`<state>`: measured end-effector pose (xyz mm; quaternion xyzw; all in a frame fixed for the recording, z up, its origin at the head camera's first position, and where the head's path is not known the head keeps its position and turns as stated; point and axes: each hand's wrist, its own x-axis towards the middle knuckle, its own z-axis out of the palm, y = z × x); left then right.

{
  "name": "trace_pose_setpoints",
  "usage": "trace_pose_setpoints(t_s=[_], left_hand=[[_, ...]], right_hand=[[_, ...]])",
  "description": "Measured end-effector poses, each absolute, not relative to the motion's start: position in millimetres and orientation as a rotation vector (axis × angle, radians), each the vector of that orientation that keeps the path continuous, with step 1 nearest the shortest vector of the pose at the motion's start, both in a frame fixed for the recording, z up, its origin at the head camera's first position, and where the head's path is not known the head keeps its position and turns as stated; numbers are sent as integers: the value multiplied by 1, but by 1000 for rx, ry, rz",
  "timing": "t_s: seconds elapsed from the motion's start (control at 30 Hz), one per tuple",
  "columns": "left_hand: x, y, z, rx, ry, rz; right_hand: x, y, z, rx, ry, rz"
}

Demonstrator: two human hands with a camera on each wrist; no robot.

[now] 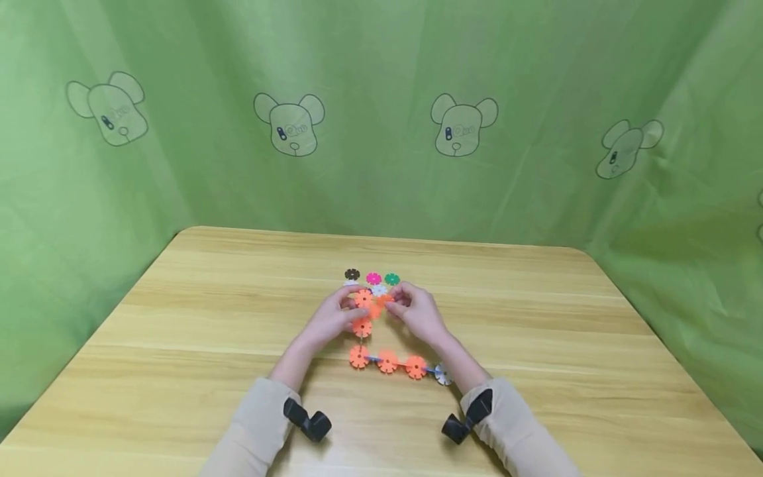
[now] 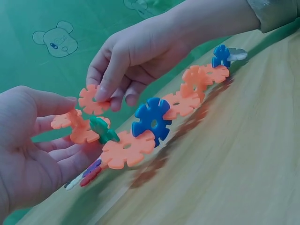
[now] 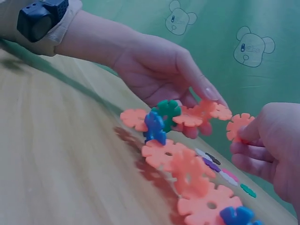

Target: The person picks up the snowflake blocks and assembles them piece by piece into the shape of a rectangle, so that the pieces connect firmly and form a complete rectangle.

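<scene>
My left hand (image 1: pixel 330 320) grips the far end of a chain of interlocked snowflake discs, thumb and fingers around an orange disc (image 2: pixel 83 133) there. A green disc (image 2: pixel 101 126) slots in just below the fingers, followed by a flat orange disc (image 2: pixel 122 157) and an upright blue disc (image 2: pixel 146 121). Thumb and fingers of my right hand (image 1: pixel 420 315) pinch a single orange snowflake disc (image 2: pixel 91 101), its edge right at the held end of the chain. The chain bends at a corner orange disc (image 1: pixel 359 361) and runs right to a pale disc (image 1: pixel 443 379), partly behind the right forearm.
Beyond the hands lie several loose discs, among them a dark brown disc (image 1: pixel 352 273), a pink disc (image 1: pixel 373 278), a green disc (image 1: pixel 392 279), a white disc (image 1: pixel 379 290) and a purple disc (image 3: pixel 211 164). The wooden table (image 1: pixel 179 318) backs onto a green curtain (image 1: pixel 381 192).
</scene>
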<state>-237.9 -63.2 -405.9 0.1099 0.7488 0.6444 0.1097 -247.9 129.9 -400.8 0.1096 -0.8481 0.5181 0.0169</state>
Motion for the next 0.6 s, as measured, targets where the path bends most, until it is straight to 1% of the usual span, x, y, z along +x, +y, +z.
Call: trace_pose_setpoints(t_s=[0.37, 0.6], left_hand=[[-236, -60, -404, 370, 2185, 1884], [-236, -61, -405, 364, 2170, 1825]], right_hand=[[-245, 128, -406, 407, -2573, 1576], [-246, 129, -409, 562, -2516, 1489]])
